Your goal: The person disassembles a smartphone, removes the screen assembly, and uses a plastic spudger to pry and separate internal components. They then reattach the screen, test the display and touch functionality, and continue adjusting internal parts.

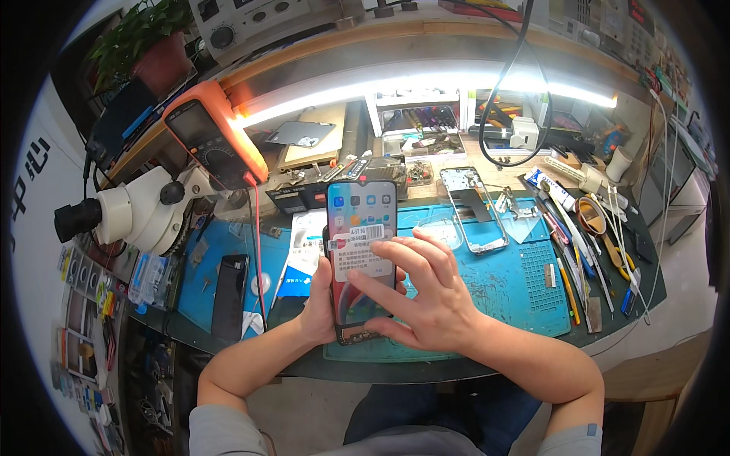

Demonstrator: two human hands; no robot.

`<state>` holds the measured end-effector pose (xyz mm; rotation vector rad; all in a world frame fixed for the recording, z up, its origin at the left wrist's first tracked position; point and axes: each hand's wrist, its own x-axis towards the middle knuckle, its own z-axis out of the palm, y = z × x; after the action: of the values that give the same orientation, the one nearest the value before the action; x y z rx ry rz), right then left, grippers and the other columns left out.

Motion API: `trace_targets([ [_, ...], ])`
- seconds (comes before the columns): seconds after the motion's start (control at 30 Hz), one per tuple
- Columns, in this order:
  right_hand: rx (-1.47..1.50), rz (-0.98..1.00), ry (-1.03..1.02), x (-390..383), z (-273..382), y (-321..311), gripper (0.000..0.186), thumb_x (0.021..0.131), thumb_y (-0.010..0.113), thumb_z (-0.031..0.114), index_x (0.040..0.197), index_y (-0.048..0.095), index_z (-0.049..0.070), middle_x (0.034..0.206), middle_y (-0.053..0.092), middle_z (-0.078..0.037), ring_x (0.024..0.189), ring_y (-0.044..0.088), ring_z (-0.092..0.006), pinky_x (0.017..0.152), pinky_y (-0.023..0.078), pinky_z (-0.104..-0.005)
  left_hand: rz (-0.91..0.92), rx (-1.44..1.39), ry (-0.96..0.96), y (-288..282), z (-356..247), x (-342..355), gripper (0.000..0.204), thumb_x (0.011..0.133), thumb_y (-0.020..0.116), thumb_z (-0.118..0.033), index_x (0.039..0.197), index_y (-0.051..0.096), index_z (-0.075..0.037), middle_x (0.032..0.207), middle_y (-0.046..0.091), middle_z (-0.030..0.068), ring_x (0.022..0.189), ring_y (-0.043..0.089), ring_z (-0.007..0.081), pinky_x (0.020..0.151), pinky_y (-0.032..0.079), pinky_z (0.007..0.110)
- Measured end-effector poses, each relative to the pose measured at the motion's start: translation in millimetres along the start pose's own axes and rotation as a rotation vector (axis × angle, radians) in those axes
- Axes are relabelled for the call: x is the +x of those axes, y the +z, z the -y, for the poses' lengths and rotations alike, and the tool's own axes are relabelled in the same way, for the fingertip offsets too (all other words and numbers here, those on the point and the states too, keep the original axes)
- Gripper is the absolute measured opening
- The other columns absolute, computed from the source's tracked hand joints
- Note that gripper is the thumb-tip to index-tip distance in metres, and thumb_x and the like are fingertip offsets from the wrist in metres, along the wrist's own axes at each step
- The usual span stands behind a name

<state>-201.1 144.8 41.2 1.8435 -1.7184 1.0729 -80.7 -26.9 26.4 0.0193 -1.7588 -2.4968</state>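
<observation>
1. The phone (361, 201), lit screen facing up, is held over the counter (426, 368), a barcode label (371, 232) across its screen.
2. The left hand (318, 308) grips its lower sides; I'd hold firm there.
3. The right hand (432, 300) spreads over the screen, gripping nothing; one light fingertip, other fingers lifted, works best.
4. Beyond, a bare phone frame (473, 204) lies on the blue mat (487, 285).

You're in a phone-repair workshop: look, a bare phone frame (480, 211) at the far edge of the mat (502, 292), tools (582, 247) crowding the mat's right side, microscope (141, 214) to its left, multimeter (217, 137) beyond its left end.
</observation>
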Motion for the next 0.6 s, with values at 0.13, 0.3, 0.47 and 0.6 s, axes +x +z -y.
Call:
trace_targets([
  [0.13, 0.001, 0.007, 0.004, 0, 0, 0, 0.059, 0.084, 0.075, 0.046, 0.135, 0.063, 0.019, 0.14, 0.048, -0.012, 0.132, 0.042, -0.0305, 0.116, 0.032, -0.0513, -0.017, 0.006, -0.01, 2, -2, 0, 0.102, 0.089, 0.029, -0.088, 0.156, 0.033, -0.011, 0.148, 0.051, 0.0162, 0.128, 0.058, 0.0317, 0.105, 0.052, 0.046],
  [0.3, 0.002, 0.01, 0.004, 0, 0, 0, 0.058, 0.085, 0.075, 0.046, 0.135, 0.063, 0.019, 0.14, 0.047, -0.012, 0.132, 0.042, -0.0305, 0.116, 0.032, -0.0512, -0.034, -0.065, 0.045, 8, -1, 1, 0.098, 0.094, 0.026, -0.083, 0.148, 0.041, -0.003, 0.129, 0.06, 0.0171, 0.115, 0.064, 0.026, 0.098, 0.053, 0.039],
  [0.47, -0.001, 0.013, 0.001, 1, 1, -1, 0.06, 0.085, 0.075, 0.046, 0.136, 0.062, 0.019, 0.14, 0.047, -0.012, 0.132, 0.042, -0.0307, 0.116, 0.032, -0.0514, -0.026, -0.123, 0.019, 7, 1, -1, 0.099, 0.094, 0.026, -0.084, 0.149, 0.041, -0.003, 0.132, 0.059, 0.0166, 0.119, 0.062, 0.0256, 0.101, 0.052, 0.04],
  [0.6, -0.016, 0.002, 0.017, 1, 0, -2, 0.061, 0.085, 0.075, 0.044, 0.138, 0.061, 0.017, 0.141, 0.048, -0.013, 0.133, 0.042, -0.0311, 0.115, 0.032, -0.0528, 0.075, -0.129, 0.046, -4, 6, 1, 0.1, 0.093, 0.025, -0.085, 0.15, 0.04, -0.004, 0.133, 0.058, 0.0166, 0.121, 0.061, 0.0263, 0.103, 0.051, 0.04],
])
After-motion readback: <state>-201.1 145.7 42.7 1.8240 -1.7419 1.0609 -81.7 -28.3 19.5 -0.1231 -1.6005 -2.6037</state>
